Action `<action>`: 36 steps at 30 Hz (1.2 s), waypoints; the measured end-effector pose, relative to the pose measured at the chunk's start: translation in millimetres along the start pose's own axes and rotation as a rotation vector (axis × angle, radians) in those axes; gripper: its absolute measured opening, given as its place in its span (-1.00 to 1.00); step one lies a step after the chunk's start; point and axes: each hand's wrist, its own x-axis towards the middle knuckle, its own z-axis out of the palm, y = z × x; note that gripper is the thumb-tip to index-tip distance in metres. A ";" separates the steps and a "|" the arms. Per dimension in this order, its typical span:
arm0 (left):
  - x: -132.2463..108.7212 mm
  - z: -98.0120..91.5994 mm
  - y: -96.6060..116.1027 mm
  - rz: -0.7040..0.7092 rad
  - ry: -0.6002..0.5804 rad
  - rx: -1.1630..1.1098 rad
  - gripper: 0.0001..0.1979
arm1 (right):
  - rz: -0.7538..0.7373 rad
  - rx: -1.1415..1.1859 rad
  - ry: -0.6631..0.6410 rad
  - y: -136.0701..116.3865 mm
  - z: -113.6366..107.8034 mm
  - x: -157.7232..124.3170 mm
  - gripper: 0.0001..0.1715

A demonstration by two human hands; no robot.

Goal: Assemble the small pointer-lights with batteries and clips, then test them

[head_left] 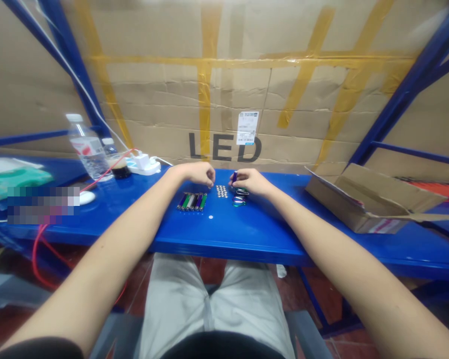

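Note:
My right hand [250, 181] is closed around a small dark purple tube [234, 178], held nearly upright. Just below it lie several coloured metal loops that look like carabiner clips [239, 197]. My left hand [201, 174] has its thumb and finger pinched together low over the table; whatever is between them is too small to make out. Between both hands sits a tight grid of small round silver pieces [222, 191], like button cells. In front of my left hand, a row of slim green, white and purple tubes [191, 201] lies side by side.
A small white disc [210, 217] lies on the blue table [232, 234]. To the right stands an open cardboard box [344, 199]. On the left are a water bottle [88, 149], a cup of dark liquid [120, 167], a power strip [145, 164] and red cable [41, 249].

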 end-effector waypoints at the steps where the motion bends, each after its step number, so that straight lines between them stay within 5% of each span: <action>1: -0.6 0.3 -5.0 -0.031 -0.061 0.001 -0.83 | 0.010 0.017 -0.015 -0.1 0.6 -0.1 -0.78; 6: -0.9 7.8 -9.9 -0.114 -0.116 0.020 -0.90 | -0.023 -0.064 -0.034 -0.7 3.0 0.2 -0.81; 15: 4.6 11.0 36.2 0.185 0.388 -0.277 -0.83 | -0.047 -0.180 0.029 5.5 2.5 3.1 -0.75; 21: 4.7 13.3 42.1 0.212 0.333 -0.293 -0.87 | -0.008 -0.121 -0.003 4.2 4.0 0.9 -0.69; 36: 7.1 14.0 37.4 0.186 0.423 -0.527 -0.91 | -0.092 -0.070 0.062 -0.5 4.3 1.2 -0.76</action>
